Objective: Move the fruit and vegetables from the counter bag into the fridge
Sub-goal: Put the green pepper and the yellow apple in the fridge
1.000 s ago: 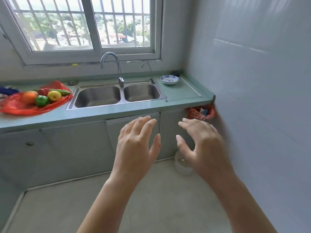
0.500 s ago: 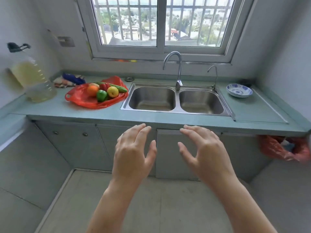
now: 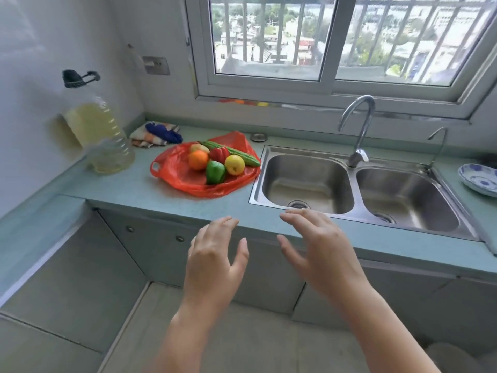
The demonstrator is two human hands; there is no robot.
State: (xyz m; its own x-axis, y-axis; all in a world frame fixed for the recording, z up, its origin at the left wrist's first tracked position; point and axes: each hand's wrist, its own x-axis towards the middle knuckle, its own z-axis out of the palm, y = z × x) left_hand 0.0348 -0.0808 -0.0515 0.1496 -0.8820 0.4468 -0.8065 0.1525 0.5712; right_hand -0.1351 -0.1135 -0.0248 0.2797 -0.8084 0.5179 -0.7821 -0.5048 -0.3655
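A red plastic bag (image 3: 183,179) lies spread flat on the pale green counter (image 3: 150,195), left of the sink. On it sit an orange (image 3: 198,160), a green pepper (image 3: 215,172), a yellow apple (image 3: 234,164), a red pepper (image 3: 219,154), a long green cucumber (image 3: 242,155) and a pale fruit (image 3: 199,148) behind the orange. My left hand (image 3: 215,254) and my right hand (image 3: 317,249) hover in front of the counter edge, fingers spread, holding nothing. No fridge is in view.
A double steel sink (image 3: 357,184) with a tall tap (image 3: 357,130) fills the counter's right half. A big bottle of oil (image 3: 99,135) stands at the left wall, cloths (image 3: 156,134) lie behind the bag, and a blue-patterned bowl (image 3: 478,179) sits far right. Cabinets run below.
The view has swung left and moved closer to the counter, bringing the bag of produce toward the middle. Both hands stay raised and spread, holding nothing.
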